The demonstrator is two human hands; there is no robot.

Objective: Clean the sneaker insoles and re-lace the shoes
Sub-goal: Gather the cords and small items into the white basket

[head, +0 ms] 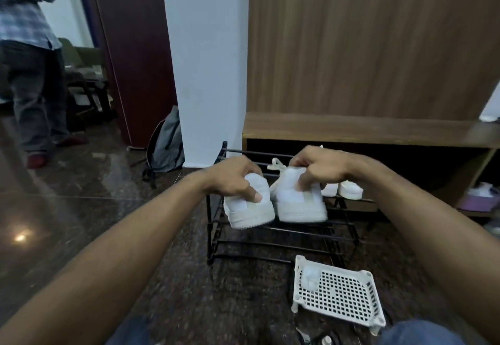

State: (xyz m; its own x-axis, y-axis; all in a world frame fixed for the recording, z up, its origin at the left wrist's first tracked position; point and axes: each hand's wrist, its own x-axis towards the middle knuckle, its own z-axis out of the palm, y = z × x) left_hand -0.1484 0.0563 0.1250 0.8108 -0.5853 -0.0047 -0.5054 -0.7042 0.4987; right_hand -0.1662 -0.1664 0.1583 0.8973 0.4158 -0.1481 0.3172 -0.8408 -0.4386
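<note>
Here, left hand (232, 179): fingers curled over left sneaker's (250, 206) heel.
Right hand (319, 167): gripping right sneaker (300, 204).
Rack (284, 232): below both.

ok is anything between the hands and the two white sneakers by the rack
Nothing visible. The left hand already holds the left sneaker by its heel, and the right hand holds the right sneaker, both over the black rack.

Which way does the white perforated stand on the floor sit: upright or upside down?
Upright: the white stand rests on its short corner legs, its holed top facing up.
</note>
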